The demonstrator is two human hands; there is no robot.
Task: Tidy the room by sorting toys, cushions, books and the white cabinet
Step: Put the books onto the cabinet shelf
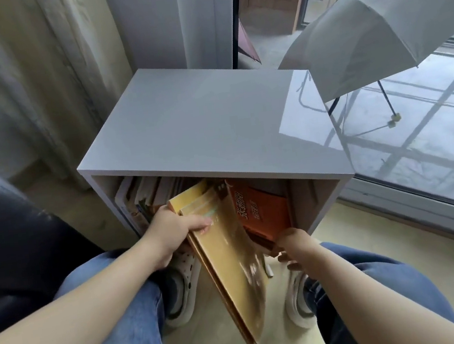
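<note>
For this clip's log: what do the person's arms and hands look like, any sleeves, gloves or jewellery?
Both forearms are bare to the frame's edge, with no sleeve showing. The left hand and right hand wear no gloves, and no ring, watch or bracelet is visible. Below them, the person wears blue jeans and pale perforated clogs.

An open grey umbrella [373, 22] sits tilted by the sliding glass door [433, 150], its ribs showing beneath the canopy. Left of the door hangs a pale patterned curtain [35, 81], and farther left stands a black leather seat [5, 230].
</note>
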